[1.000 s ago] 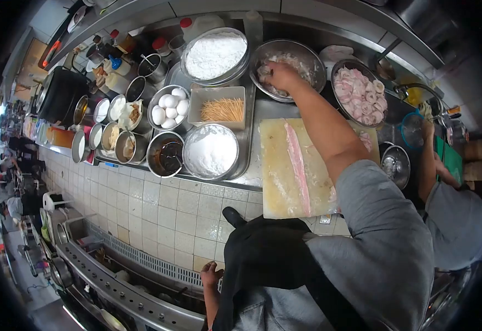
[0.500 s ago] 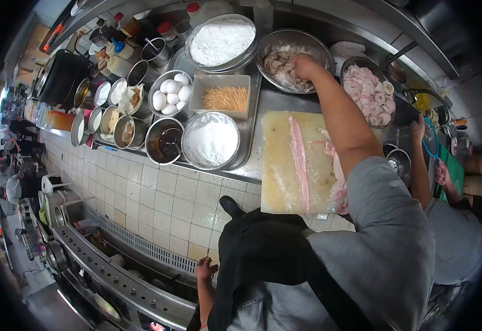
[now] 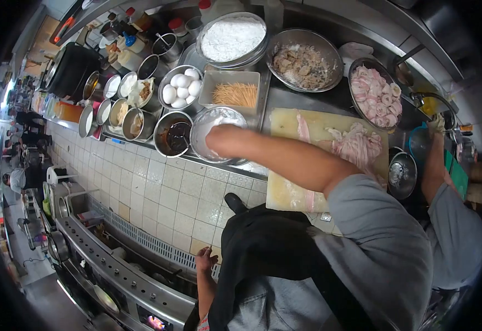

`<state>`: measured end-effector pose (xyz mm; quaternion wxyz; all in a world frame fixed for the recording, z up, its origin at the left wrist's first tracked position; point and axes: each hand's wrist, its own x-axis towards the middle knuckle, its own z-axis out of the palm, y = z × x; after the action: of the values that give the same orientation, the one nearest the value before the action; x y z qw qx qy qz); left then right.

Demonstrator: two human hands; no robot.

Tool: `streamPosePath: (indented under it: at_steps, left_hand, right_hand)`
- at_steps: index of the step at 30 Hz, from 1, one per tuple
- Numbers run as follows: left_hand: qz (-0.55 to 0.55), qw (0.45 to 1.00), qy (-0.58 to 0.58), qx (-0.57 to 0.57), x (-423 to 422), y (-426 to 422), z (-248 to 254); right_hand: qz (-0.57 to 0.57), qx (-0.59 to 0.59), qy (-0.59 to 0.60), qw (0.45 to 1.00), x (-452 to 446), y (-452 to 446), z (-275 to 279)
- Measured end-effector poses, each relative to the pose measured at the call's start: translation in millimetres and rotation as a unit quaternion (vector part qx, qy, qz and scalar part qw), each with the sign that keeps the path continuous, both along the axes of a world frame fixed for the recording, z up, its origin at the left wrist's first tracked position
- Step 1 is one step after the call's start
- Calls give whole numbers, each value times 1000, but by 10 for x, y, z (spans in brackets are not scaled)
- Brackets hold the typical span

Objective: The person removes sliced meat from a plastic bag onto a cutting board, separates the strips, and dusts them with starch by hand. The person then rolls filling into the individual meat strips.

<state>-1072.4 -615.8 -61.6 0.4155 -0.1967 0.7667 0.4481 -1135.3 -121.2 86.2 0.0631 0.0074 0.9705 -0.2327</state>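
My right hand [image 3: 220, 142] reaches down into a steel bowl of white powder [image 3: 201, 127] at the counter's front edge; its fingers are hidden. Low over the floor, my left hand [image 3: 205, 260] is closed with curled fingers, and anything in it is too small to make out. Beneath my right forearm lies a yellowed cutting board [image 3: 285, 187] with a long pale-pink meat strip [image 3: 302, 129] and a heap of thin meat slices [image 3: 357, 144]. Behind the board stands a bowl of floury, greyish-brown mixture [image 3: 305, 62]. Beside it, a colander [image 3: 374, 94] holds rolled meat pieces.
A tub of toothpicks [image 3: 234, 95], a bowl of eggs [image 3: 181, 88], a pot of dark sauce [image 3: 173, 135] and a larger bowl of white powder [image 3: 234, 37] crowd the counter. At right, a co-worker's arm [image 3: 435, 160] is near a sink. A stove line [image 3: 119, 281] runs behind.
My right hand has left the bowl of floury mixture and moved left and nearer, into the front powder bowl. My left hand stays low. The co-worker's arm has shifted.
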Motion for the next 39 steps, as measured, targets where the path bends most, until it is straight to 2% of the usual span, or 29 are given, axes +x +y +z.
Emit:
streamPosePath:
  at_steps: [4,6,7,8,9,10,11,13,15,16,17,19,20,22,24,26,27,28,30,32,34,35,38,39]
  left_hand:
    - [45,998,31,9,52,23,47]
    - [25,999,25,7,104,5,105]
    - [27,1000,14,-4,127,-26,105]
    - [31,999,4,-15,152,-49,101]
    - [-3,997,26,-68,204,86,289]
    - [0,997,24,-67,231,52,251]
    - [18,998,7,-62,269,-17,203]
    - [37,998,-11,-58,348,-264,14]
    - [-86,993,81,8,405,-543,-209]
    - [-85,993,82,8,392,-590,-244]
    - [-79,995,62,17,379,-631,-262]
    - [-74,996,41,24,355,-568,-200]
    - [-46,999,19,-12,306,-491,-139]
    - [-19,998,-5,-53,237,-300,50]
    - [-29,998,34,-43,238,-158,149]
    - [-4,999,22,-27,209,-219,31]
    - [-14,999,37,-8,215,-268,-32]
    - [-24,998,52,11,236,-258,-39]
    - [4,1000,13,-8,263,-191,14]
    - [31,999,-25,-30,268,-30,149]
    - [4,996,-12,-88,339,16,240]
    - [0,1000,8,-18,373,-267,-25]
    - [-29,999,-9,-42,383,-239,109]
    - [-19,1000,-9,-11,380,-395,-63]
  right_hand:
    - [-3,21,43,999,-106,105,-21]
    - [-18,-109,124,986,-51,470,50]
    - [-101,-229,94,964,158,648,446]
    - [-174,-238,117,948,291,905,500]
    - [-277,-353,59,892,388,1183,679]
    - [-292,-259,126,912,531,1465,764]
    - [-330,-223,152,905,592,1892,561]
    - [-441,-266,114,850,653,2482,484]
    - [-431,-223,97,869,653,3039,91]
    - [-421,-179,81,886,634,3163,-126]
    - [-420,-180,81,886,601,3122,-302]
    - [-497,-14,62,865,513,2911,-523]
    - [-498,-17,59,865,484,2832,-542]
    - [-465,130,-16,875,468,2652,-455]
    - [-462,86,-23,883,464,2889,-513]
    - [-496,31,-13,867,484,3068,-394]
    - [-486,59,46,871,530,3120,-359]
    - [-486,61,44,871,546,3083,-256]
    - [-438,69,-16,896,641,2915,-131]
    - [-424,30,4,905,755,2759,-364]
    - [-390,111,-119,906,795,2732,-533]
    - [-387,125,-136,904,805,2796,-513]
    - [-418,109,-108,896,924,2904,-527]
    - [-418,107,-115,895,1006,2875,-537]
